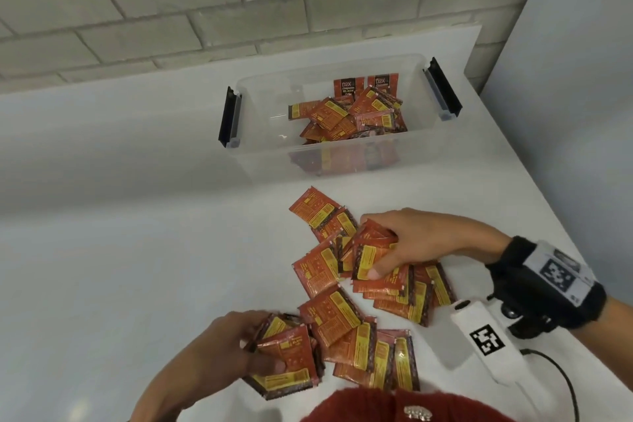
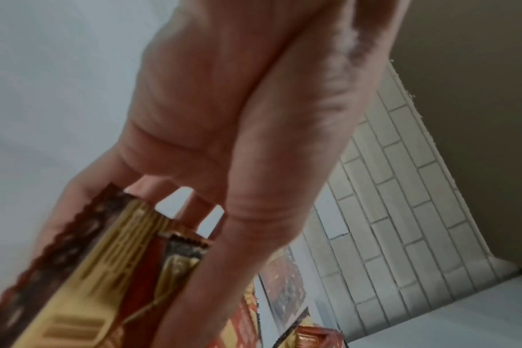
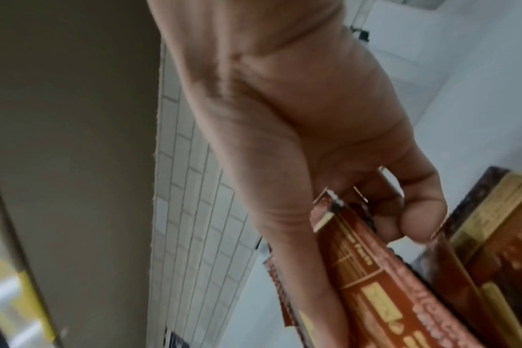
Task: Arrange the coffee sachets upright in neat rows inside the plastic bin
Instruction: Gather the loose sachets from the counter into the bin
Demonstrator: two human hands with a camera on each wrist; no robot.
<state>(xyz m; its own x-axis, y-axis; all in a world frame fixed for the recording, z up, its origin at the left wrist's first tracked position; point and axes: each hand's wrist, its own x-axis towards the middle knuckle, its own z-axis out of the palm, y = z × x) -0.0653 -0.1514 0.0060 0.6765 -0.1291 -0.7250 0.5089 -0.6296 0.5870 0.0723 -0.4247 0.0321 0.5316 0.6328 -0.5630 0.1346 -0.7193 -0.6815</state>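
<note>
Barely begun, I judge: two sachets (image 1: 364, 86) stand upright in the plastic bin (image 1: 260, 161) behind a loose jumble; many lie on the worktop (image 1: 137, 250); the left hand (image 1: 236, 346) grips one stack (image 1: 287, 363), the right hand (image 1: 414, 236) another (image 1: 373, 260).

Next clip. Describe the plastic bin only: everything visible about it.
The plastic bin is a clear, rectangular tub with no lid on, standing upright on the white table near the brick wall. A dark clip handle sits at each short end, both flipped outward. Inside, toward its right half, lie jumbled orange coffee sachets; two stand upright at the back wall. Neither hand touches it.
</note>
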